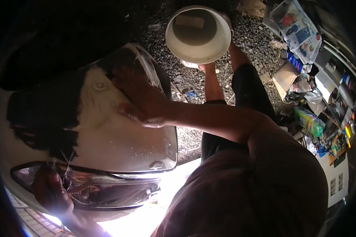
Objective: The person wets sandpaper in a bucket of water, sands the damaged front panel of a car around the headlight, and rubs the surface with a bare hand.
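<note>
A pale vehicle body panel (118,138) with large dark patches lies to my left, with a long glossy lamp (110,189) along its near edge. My right hand (142,98) rests on the panel beside a small round fitting (99,85), fingers stretched in shadow and thumb apart. Whether anything lies under that palm is hidden. Over the lamp's left end, my left hand (53,189) is closed, fingers curled. Thin bright streaks like water show beside it; what it grips, if anything, I cannot make out.
A white bucket (197,57) with liquid and a brownish rectangular shape inside stands by my feet on gravel (249,43). To the right are a printed plastic bag (298,29), a green packet (309,121), a cardboard piece (284,81) and piled clutter.
</note>
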A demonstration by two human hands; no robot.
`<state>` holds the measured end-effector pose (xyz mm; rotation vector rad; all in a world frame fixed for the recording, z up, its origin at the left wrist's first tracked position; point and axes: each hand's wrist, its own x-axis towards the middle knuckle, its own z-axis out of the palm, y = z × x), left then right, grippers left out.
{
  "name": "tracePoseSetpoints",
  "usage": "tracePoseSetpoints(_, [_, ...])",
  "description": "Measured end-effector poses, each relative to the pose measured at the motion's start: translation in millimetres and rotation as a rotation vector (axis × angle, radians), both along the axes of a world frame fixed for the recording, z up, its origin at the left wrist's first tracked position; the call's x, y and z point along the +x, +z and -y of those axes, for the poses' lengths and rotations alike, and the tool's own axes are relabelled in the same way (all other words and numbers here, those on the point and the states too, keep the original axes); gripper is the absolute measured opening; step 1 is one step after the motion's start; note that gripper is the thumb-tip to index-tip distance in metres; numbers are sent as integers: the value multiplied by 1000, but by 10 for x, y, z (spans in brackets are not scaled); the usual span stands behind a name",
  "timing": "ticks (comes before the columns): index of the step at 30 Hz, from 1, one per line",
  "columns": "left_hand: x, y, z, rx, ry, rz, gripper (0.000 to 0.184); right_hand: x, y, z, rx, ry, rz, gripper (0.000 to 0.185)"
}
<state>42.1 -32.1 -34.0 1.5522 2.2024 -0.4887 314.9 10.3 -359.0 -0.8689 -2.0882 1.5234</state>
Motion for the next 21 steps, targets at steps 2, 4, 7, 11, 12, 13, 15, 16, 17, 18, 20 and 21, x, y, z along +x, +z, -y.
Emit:
tracePoseSetpoints(2, [20,17,-43,-83,46,12,43,-94,-246,-4,37,-12,32,60])
tracePoseSetpoints(4, [259,-158,-246,-15,-111,173,27,-214,-381,-554,-902,117,17,61])
tracePoseSetpoints(7, [443,-206,-373,-108,115,350,26,-252,-503,-99,-609,47,-38,65])
tracePoseSetpoints(11, [585,-218,-379,-95,116,301,25,48,-258,85,-232,99,-110,65])
tracePoseSetpoints(12, [600,-208,-462,-189,92,336,29,0,-409,37,-227,101,-116,65])
tracePoseSetpoints(13, [618,-206,-488,-234,79,350,31,-86,-704,-68,-414,114,-94,66])
tracePoseSetpoints(15, [656,-225,-503,-270,72,352,36,-217,-1089,-249,-831,136,-83,66])
tracePoseSetpoints(16, [663,-259,-508,-254,78,340,38,-187,-878,-236,-823,132,-87,66])
tracePoseSetpoints(17, [660,-286,-521,-249,73,342,38,-93,-572,-72,-508,134,5,66])
tracePoseSetpoints(18, [643,-297,-513,-213,37,355,38,16,-248,50,-207,136,102,67])
tracePoseSetpoints(20, [630,-326,-486,-196,10,373,37,120,-96,83,-211,154,4,65])
tracePoseSetpoints(21, [637,-322,-480,-158,53,379,32,21,-218,30,-303,232,119,67])
